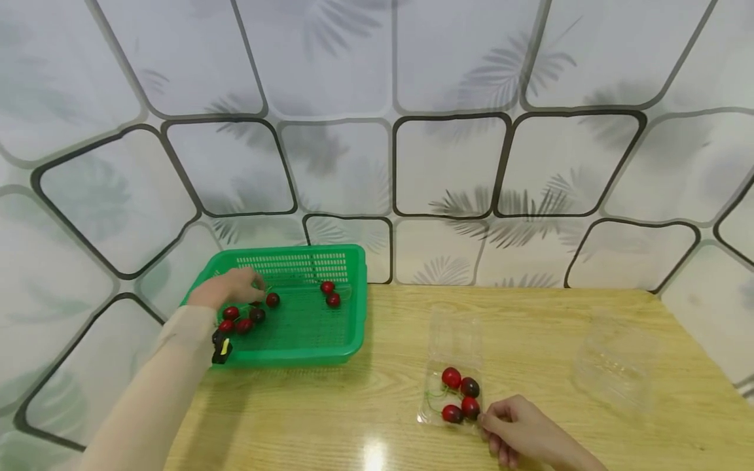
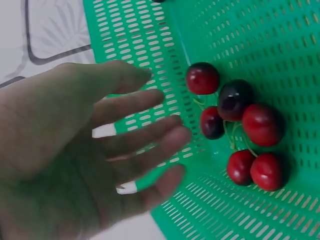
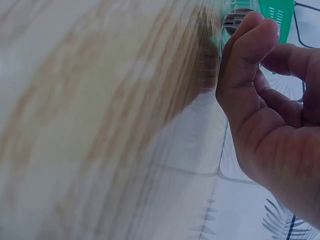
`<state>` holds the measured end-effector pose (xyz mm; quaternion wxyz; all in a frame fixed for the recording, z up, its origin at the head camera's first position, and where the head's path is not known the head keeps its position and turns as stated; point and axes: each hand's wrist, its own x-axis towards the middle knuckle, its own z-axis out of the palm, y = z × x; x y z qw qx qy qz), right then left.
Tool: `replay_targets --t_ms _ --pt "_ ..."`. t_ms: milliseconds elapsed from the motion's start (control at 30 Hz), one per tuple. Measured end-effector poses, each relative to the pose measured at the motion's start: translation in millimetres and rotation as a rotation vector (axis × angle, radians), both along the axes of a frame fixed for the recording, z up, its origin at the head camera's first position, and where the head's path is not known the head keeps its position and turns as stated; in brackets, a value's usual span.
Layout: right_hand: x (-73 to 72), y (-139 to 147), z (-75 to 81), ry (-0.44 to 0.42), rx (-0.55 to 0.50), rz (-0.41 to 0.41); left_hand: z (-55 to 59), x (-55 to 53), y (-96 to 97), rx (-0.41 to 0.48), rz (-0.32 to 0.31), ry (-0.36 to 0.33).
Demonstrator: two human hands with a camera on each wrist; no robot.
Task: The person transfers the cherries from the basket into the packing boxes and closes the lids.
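Observation:
My left hand (image 1: 226, 288) is inside the green plastic basket (image 1: 347, 358), above a cluster of dark red cherries (image 1: 244, 326). In the left wrist view its fingers (image 2: 145, 140) are spread and loosely bent, apart from the cherries (image 2: 262, 125) with green stems. On the table my right hand (image 1: 524, 428) holds the near right corner of an open clear plastic box (image 1: 432, 366) between thumb and fingers. Several cherries (image 1: 451, 377) with stems lie in that box. The right wrist view shows the right hand's fingers curled, with the box's edge partly hidden behind them.
Two more cherries (image 1: 333, 299) lie at the basket's right side. Another clear plastic container (image 1: 615, 363) stands on the right of the wooden table (image 1: 542, 327). A patterned wall covering (image 1: 448, 163) rises along the table's back and sides.

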<state>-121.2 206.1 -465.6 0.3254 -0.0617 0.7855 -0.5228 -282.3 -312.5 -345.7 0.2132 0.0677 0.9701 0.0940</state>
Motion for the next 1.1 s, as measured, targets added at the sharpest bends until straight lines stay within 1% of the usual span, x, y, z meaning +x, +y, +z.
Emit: replay_targets --t_ms 100,167,400,533,633,767,900,1000,1100 --pt "-0.4 0 -1.2 -0.015 -0.020 -0.001 0.3 4.3 -1.4 -0.040 0.052 -0.092" --pt "-1.2 0 -1.5 -0.024 -0.023 -0.004 1.3 5.5 -2.0 -0.048 0.070 -0.125" --pt "-1.3 -2 -1.0 -0.007 -0.019 0.005 2.1 0.6 -7.5 -0.039 0.077 -0.171" --pt "-0.1 -3 -2.6 -0.013 -0.032 0.007 2.1 -1.9 -9.0 -0.059 0.070 -0.179" --pt "0.0 -2 -3.6 -0.012 -0.040 0.005 1.8 -2.3 -7.0 -0.083 0.094 -0.193" --pt "-0.1 -1 -3.7 -0.007 -0.050 0.007 -0.1 -1.9 -3.7 -0.109 0.166 -0.227" --pt "-0.8 -1 -3.1 -0.011 -0.058 0.007 -1.3 -3.0 -2.3 -0.142 0.218 -0.249" --pt "-1.1 0 -3.2 -0.016 -0.058 0.005 -1.8 -5.0 -2.7 -0.130 0.275 -0.278" --pt "-0.7 0 -3.6 -0.019 -0.061 0.002 -3.1 -6.9 -3.3 -0.086 0.326 -0.313"
